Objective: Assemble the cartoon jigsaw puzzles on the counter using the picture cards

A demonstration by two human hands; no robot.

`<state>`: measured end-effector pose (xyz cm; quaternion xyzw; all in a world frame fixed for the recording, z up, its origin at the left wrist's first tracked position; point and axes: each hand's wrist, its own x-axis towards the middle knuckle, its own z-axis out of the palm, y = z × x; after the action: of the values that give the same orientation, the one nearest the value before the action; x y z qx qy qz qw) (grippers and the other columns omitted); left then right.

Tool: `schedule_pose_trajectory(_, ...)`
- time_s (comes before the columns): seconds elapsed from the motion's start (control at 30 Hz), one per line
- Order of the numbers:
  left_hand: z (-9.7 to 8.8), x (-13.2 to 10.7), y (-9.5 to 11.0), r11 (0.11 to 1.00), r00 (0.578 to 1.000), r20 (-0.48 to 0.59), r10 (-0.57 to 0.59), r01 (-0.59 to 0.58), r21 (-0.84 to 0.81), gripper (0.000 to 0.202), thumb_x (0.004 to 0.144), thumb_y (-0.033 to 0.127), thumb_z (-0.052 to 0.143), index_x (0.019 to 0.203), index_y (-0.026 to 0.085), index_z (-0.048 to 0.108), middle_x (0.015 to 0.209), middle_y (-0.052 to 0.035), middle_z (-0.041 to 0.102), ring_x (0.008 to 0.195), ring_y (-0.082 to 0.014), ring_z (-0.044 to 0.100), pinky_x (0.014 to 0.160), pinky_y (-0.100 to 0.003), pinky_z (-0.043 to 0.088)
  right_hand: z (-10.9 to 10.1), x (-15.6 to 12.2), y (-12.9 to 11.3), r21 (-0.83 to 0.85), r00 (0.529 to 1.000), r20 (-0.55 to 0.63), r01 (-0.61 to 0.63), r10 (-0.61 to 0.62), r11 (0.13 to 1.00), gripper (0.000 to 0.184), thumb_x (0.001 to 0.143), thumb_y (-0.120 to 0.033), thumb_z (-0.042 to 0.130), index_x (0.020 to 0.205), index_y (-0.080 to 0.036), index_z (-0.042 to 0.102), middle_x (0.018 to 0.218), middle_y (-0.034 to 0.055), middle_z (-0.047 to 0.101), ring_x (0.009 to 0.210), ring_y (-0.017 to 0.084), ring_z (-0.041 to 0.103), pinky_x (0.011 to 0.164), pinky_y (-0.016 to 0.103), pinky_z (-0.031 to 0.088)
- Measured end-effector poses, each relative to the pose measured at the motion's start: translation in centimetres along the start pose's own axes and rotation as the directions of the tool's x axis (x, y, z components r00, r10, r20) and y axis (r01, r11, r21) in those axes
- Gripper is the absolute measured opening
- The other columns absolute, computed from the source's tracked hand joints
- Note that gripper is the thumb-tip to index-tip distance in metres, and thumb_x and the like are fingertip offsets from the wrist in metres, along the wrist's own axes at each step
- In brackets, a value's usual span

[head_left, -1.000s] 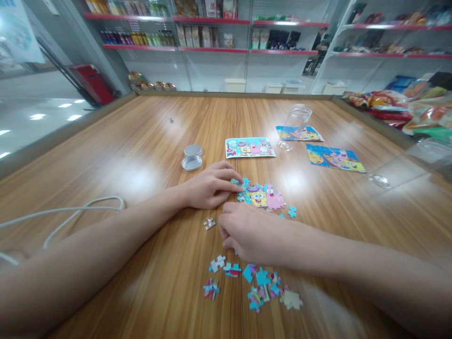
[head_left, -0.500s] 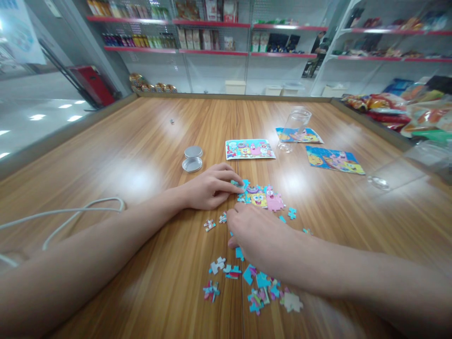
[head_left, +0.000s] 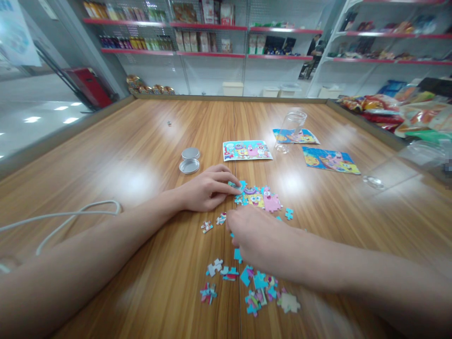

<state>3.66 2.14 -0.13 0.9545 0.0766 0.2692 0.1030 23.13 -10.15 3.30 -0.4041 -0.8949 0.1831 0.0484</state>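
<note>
A partly joined cartoon jigsaw puzzle (head_left: 254,200) lies flat on the wooden table. My left hand (head_left: 208,189) rests at its left edge, fingers stretched out and fingertips touching the blue pieces there. Just below the puzzle, my right hand (head_left: 252,230) is curled downward with its fingers closed; what they hold is hidden under the hand. Beside its knuckles lies a small puzzle piece (head_left: 221,218), with another piece (head_left: 206,227) to the left. Several loose pieces (head_left: 259,280) are scattered nearer to me, and a blue piece (head_left: 289,213) sits right of the puzzle.
Beyond the puzzle lies a picture card (head_left: 247,150). Two more cards (head_left: 331,160) are at the right, near a clear jar (head_left: 292,127) and another clear jar (head_left: 406,162). Two round metal lids (head_left: 189,165) lie left. A white cable (head_left: 81,212) and snack bags (head_left: 381,106) flank the table.
The view has shifted slightly. My right hand's fingers have curled in a little more beneath the palm; my left hand stays at the puzzle's edge.
</note>
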Motion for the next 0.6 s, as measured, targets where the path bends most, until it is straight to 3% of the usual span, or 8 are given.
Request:
schedule_pose_trajectory(0.1, 0.0, -0.1, -0.1, 1.000, 1.000, 0.011, 0.009, -0.009, 0.020, 0.042, 0.087, 0.008, 0.058, 0.123, 0.027, 0.070, 0.119, -0.0090, 0.071, 0.107, -0.0254, 0.059, 0.095, -0.048, 0.053, -0.5, 0.0, 0.0, 0.001, 1.000, 0.028, 0.002, -0.002, 1.000, 0.011, 0.074, -0.007, 0.056, 0.074, -0.012, 0.066, 0.056, -0.0025, 0.044, 0.051, 0.009, 0.019, 0.053, 0.031, 0.017)
schedule_pose_trajectory(0.33, 0.0, -0.1, -0.1, 0.999, 1.000, 0.015, 0.021, -0.021, 0.027, 0.044, 0.085, 0.007, 0.059, 0.122, 0.026, 0.070, 0.119, -0.0085, 0.071, 0.107, -0.0253, 0.059, 0.095, -0.047, 0.053, -3.3, -0.8, -2.5, -0.114, 0.987, 0.066, -0.142, 0.150, 0.983, 0.015, 0.075, 0.001, 0.056, 0.073, -0.011, 0.066, 0.069, 0.0050, 0.056, 0.057, 0.010, 0.025, 0.057, 0.031, 0.025)
schedule_pose_trajectory(0.6, -0.1, -0.1, -0.1, 1.000, 1.000, 0.016, 0.017, -0.018, 0.020, 0.043, 0.085, 0.008, 0.059, 0.122, 0.026, 0.071, 0.119, -0.0089, 0.071, 0.107, -0.0249, 0.059, 0.095, -0.047, 0.053, -2.9, -0.9, -1.7, -0.079, 0.992, 0.110, -0.046, 0.054, 0.996, 0.017, 0.074, -0.002, 0.051, 0.079, -0.010, 0.065, 0.073, 0.0061, 0.056, 0.058, 0.011, 0.023, 0.056, 0.030, 0.022)
